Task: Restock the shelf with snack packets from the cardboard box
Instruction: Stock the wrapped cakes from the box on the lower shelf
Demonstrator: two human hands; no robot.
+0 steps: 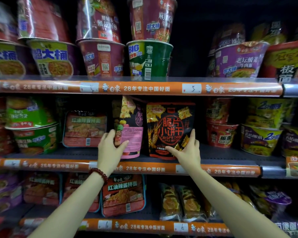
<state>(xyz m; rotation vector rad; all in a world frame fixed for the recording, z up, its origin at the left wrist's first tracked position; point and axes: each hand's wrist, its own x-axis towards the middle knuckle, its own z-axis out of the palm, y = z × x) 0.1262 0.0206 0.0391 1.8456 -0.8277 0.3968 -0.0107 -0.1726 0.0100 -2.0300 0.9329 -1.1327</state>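
Two packets going up on the middle shelf!
Left hand (pixel 112 145) grips the pink packet (pixel 130 129), turned edge-on; right hand (pixel 187 149) pinches the black packet (pixel 170 129), upright, facing out, just behind the shelf (pixel 230 154) front edge.

Glossy plastic snack packets (pixel 170 129) on a matt shelf (pixel 230 155).
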